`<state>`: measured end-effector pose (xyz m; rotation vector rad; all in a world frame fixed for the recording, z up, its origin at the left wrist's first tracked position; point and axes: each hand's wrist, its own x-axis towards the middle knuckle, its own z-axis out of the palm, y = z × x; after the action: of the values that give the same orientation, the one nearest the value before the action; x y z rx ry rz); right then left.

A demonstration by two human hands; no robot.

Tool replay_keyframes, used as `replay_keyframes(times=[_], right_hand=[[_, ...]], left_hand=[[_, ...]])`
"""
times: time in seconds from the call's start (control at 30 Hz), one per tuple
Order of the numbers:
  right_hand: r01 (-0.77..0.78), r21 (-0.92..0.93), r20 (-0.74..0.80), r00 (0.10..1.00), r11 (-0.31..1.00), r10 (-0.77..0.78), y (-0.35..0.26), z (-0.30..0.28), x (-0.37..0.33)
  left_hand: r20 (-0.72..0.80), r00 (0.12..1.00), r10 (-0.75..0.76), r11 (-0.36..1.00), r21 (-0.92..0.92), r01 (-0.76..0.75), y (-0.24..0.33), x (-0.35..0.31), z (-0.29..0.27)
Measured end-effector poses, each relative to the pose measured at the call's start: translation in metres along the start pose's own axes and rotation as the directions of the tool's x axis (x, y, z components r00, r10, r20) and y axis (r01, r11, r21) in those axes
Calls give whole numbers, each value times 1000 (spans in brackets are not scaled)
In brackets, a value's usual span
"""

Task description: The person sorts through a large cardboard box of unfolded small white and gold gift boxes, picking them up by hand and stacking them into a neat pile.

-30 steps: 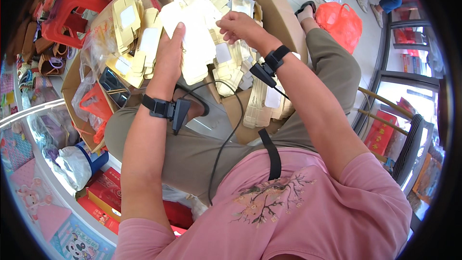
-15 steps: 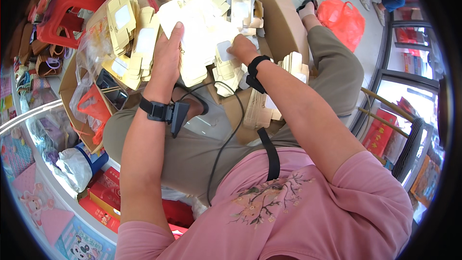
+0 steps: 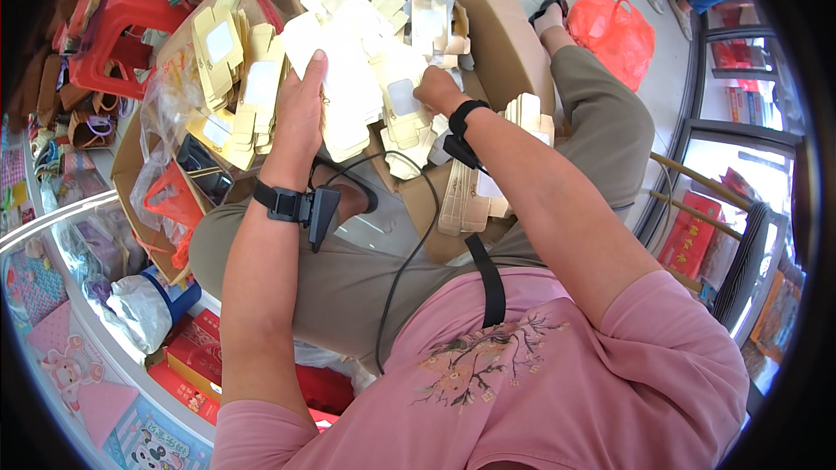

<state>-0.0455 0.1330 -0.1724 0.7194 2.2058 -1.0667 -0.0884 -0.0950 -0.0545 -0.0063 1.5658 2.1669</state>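
My left hand [image 3: 300, 111] grips the side of a stack of flattened cream cartons [image 3: 350, 117], thumb lying on top and the other fingers hidden beneath. Bright light washes out much of the stack. At its right side, my right hand [image 3: 439, 91] is closed with curled fingers on the edge of a flattened carton [image 3: 402, 103] that has a pale window panel. Several more flat cartons [image 3: 259, 87] lie to the left of my left hand. Beyond my hands, loose cartons [image 3: 431, 22] fill part of a large cardboard box [image 3: 505, 30].
Below my right wrist stands another bundle of cartons [image 3: 466, 200]. A smaller cardboard box [image 3: 144, 209] with plastic bags is by my left knee. Beyond it is a red plastic stool [image 3: 122, 35]. A red plastic bag [image 3: 614, 39] lies near my right foot. A black cable [image 3: 427, 235] loops between my arms.
Both hands keep nearly the same place and grip. The glare on the cartons has lessened, and the whole view has shifted slightly.
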Motion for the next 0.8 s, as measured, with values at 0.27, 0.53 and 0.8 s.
replay_keyframes(times=[0.27,0.53,0.8], right_hand=[[-4,-160,-239,970,987,-35,-9,8,-19],[97,-150,-350,925,984,-145,-6,11,-6],[233,-105,-291,922,967,-254,-12,-8,-1]], left_hand=[[-29,1000,1,1000,7,-1,0,-3,-4],[4,1000,11,1000,-4,-11,-1,-1,-5],[-17,1000,-27,999,38,27,2,-4,2]])
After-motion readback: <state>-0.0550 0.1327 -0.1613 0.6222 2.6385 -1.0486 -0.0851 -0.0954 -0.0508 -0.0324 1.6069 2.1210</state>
